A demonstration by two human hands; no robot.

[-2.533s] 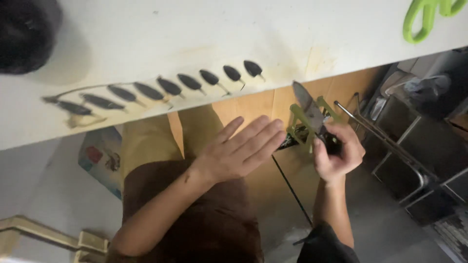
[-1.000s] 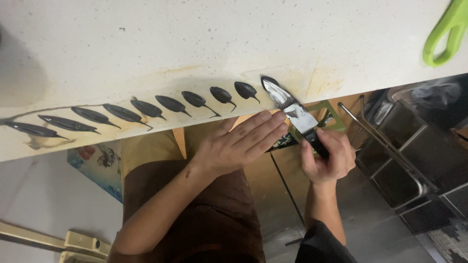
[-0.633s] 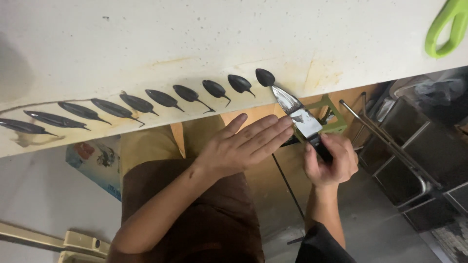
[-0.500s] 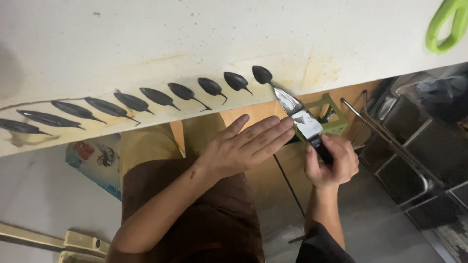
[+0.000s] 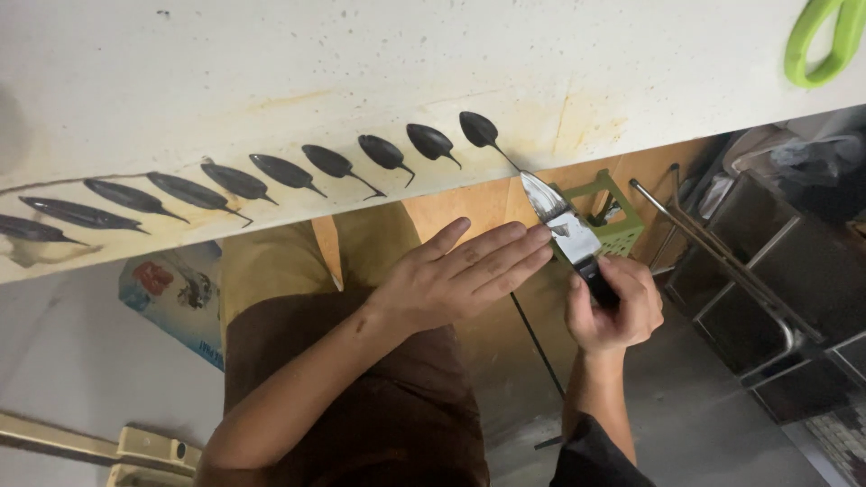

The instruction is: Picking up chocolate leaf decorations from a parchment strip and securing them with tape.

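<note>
Head view, looking down past the near edge of a pale bench [image 5: 271,54]. Right hand [image 5: 613,307] has its grip wrapped tight round the dark handle of a knife [image 5: 568,234]; blade points up-left, tip just short of the bench edge, flat side smeared with dark paste. Left hand [image 5: 460,275] is flat and spread, fingers together and extended right, fingertips [image 5: 539,243] touching the blade's flat near its middle. It holds nothing, just presses on the steel.

Row of dark teardrop smears [image 5: 334,162] runs along the bench near its edge, rising left to right, each with a thin tail trailing right-down. Rightmost smear [image 5: 478,128] sits just up-left of the knife tip, its tail running toward the tip; can't tell if they touch. Yellowish staining on the bench around the right-hand smears.

Far right on the bench: green looped handle [image 5: 825,41], partly cut off by the frame. Below the bench edge, behind the blade: small green slotted basket [image 5: 609,216]. Right of it, dark metal racks [image 5: 767,280] with a bar frame. Lower left on the floor: printed blue box [image 5: 176,293].
</note>
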